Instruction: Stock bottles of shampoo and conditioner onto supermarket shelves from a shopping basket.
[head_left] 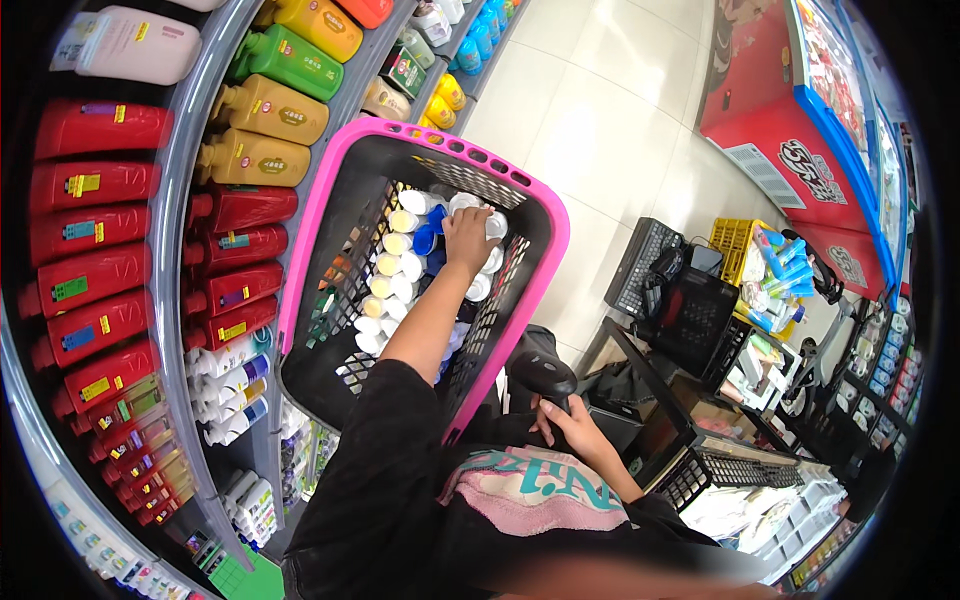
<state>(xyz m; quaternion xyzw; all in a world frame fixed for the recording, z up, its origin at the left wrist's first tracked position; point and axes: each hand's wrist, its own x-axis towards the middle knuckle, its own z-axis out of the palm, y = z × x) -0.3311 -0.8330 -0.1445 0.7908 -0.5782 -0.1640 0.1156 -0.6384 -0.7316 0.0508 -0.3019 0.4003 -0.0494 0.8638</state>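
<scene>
My left hand [468, 240] reaches down into a black shopping basket with a pink rim [553, 205]. Its fingers curl over a white-capped bottle [496, 225] at the far right corner of the load; the fingertips are partly hidden. Several white-capped bottles [398, 243] stand in a row along the left of my forearm, and a blue bottle [425, 240] shows beside my wrist. Outside the basket, close to my body, my right hand [568, 422] is closed around the handle of a black handheld barcode scanner [545, 374].
Shelves on the left hold red pump bottles [95, 227], tan bottles [268, 158] and a green bottle [290, 62]. A red chest freezer [760, 110] stands far right. Nearer are a black keyboard [645, 265], a yellow basket [735, 238] and a black rack [690, 465]. Pale floor tiles [590, 120] lie between.
</scene>
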